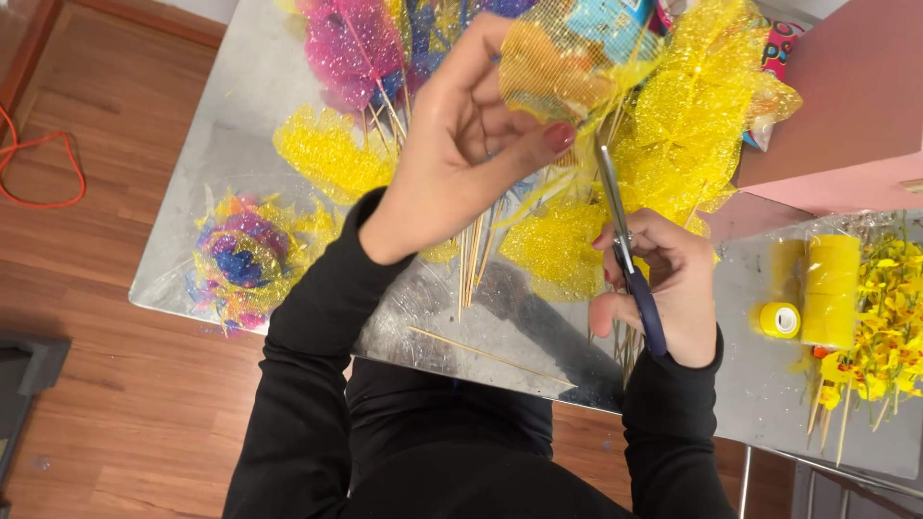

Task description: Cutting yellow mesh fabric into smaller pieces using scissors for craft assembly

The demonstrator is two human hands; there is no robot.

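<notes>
Head view: a piece of yellow mesh netting (548, 67) sits near twelve o'clock, pinched between the thumb and curled fingers (553, 139) of the left hand (461, 144), which is closed firmly on its lower edge and holds it up above the desk (221, 144). Just below it, toward four o'clock, the right hand (663, 288) grips a pair of scissors (625, 250) by their dark blue handles, fingers wrapped shut through the loops, the slim metal blades pointing up to the bottom of the mesh beside the left thumb; how far the blades are parted cannot be told. Under both hands a bunch of thin wooden skewers (476, 255) fans out, each bearing a glittery yellow mesh leaf (332, 154), with more yellow leaves crowded at one and two o'clock. At eleven o'clock lies a pink mesh leaf (351, 43) beside blue ones. One loose skewer (481, 354) lies on the shiny desk near six o'clock. At nine o'clock, near the desk's left edge, rests a round rosette of blue, purple and yellow mesh (240, 259). At three o'clock stand a roll of yellow tape (781, 319) and a taller yellow roll (832, 288), just beside a heap of small yellow artificial flowers (889, 327). A pink box (846, 106) fills two o'clock. An orange cord (38, 173) lies on the wooden floor at far nine o'clock.
</notes>
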